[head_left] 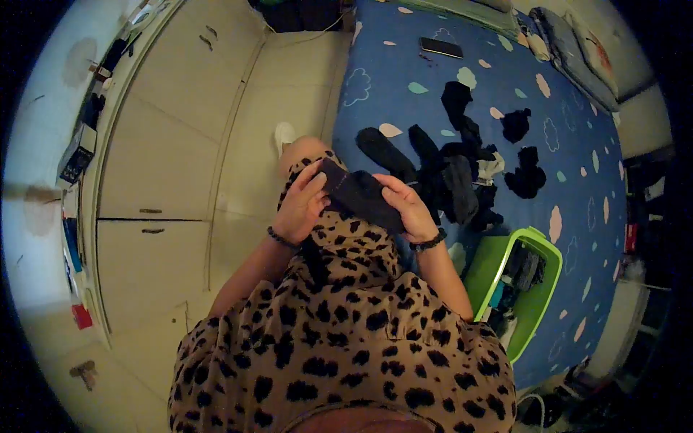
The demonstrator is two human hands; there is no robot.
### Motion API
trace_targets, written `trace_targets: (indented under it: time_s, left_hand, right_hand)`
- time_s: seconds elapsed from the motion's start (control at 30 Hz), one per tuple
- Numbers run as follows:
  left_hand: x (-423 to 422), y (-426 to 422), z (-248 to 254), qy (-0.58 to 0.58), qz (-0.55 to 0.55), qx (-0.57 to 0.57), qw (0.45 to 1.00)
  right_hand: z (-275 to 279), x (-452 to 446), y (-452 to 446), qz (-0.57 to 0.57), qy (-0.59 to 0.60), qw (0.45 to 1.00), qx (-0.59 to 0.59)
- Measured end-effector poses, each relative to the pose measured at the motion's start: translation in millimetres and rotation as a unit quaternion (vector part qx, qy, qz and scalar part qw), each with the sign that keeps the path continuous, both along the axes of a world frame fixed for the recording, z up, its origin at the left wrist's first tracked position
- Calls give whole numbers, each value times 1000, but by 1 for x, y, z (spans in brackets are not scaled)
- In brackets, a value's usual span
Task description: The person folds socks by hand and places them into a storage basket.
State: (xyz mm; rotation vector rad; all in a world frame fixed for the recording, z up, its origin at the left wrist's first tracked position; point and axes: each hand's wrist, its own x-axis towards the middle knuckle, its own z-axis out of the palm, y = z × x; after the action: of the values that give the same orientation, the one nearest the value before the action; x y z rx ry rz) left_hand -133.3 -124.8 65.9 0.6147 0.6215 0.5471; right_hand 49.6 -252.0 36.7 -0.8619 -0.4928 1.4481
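Note:
A dark sock (361, 196) is stretched between my two hands above my lap. My left hand (303, 202) pinches its left end with thumb and fingers. At its right end, my right hand (406, 207) is closed on the cloth. A pile of dark socks (458, 180) lies on the blue bed sheet to the right of my hands, with a whitish piece (490, 167) among them. Two dark bundles (515, 125) (525, 173) rest apart from the pile, farther right.
A green basket (548, 270) with folded dark and teal cloth inside stands on the bed (585, 216) at the right. A phone (441, 48) lies near the bed's far end. Cabinets (162, 144) line the left side, and a white shoe (284, 134) shows by my leg.

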Motion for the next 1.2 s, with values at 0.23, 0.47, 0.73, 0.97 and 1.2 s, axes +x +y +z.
trace_targets:
  time_s: [0.23,0.47,0.73,0.97,1.2]
  left_hand:
    - [-9,9,-35,54,41,73,995]
    - [-16,1,-33,172,80,146,971]
    - [-48,9,-81,181,27,193,964]
    - [-63,-14,-76,180,22,106,978]
    - [-51,-20,-42,226,50,43,972]
  right_hand:
    - [-15,-9,3,-68,-117,991,-21]
    - [-74,-12,1,-57,-154,983,-83]
    - [-33,-16,-29,88,-376,922,-38]
    - [-55,-22,-53,0,-368,917,-151]
    - [-58,-15,-71,-58,-256,948,-181]
